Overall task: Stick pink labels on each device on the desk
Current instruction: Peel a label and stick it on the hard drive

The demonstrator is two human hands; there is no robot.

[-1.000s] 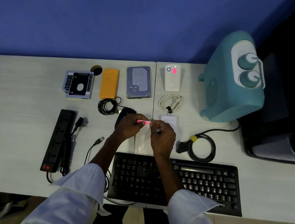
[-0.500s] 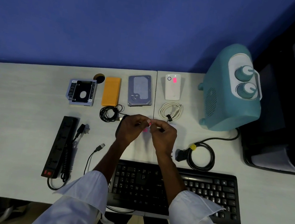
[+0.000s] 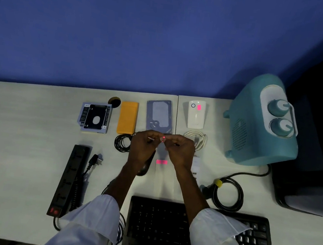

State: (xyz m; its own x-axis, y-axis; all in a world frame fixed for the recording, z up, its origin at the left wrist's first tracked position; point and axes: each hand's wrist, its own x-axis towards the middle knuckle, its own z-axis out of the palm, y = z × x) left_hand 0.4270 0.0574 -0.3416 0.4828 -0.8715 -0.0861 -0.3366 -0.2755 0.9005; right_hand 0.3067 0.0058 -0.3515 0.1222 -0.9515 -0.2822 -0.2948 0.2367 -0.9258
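**Grip.** L hand (image 3: 143, 147) and R hand (image 3: 181, 151) meet fingertip to fingertip above the desk (image 3: 23, 129). Both pinch one small pink label (image 3: 162, 139) with curled fingers and hold nothing else. Cannot tell which hand bears more of it. The label hangs just in front of the hard drive's near edge, touching no device.

**Progress, largest item to smallest:**
- (a) Heater (image 3: 262, 122), far R: no pink on the faces shown.
- (b) Keyboard (image 3: 164, 224): none seen; partly under the sleeves.
- (c) Power strip (image 3: 68, 180): none; the red spot at its near end looks like a switch.
- (d) Hard drive (image 3: 159, 115): none.
- (e) Orange box (image 3: 127, 117): none.
- (f) Drive caddy (image 3: 95, 117): none.
- (g) White device (image 3: 196, 116): done. A stuck label (image 3: 199, 107) sits beside its ring mark.
- (h) Mouse (image 3: 143, 169): mostly hidden by the L wrist, cannot tell.
- (i) Backing sheet (image 3: 163, 175), between the forearms: at least one spare label (image 3: 161, 162) remains on it.

**Est.** One device labelled and approx. all the rest to go, so the task is at an early stage. The hard drive is the likely next target, being nearest the held label.
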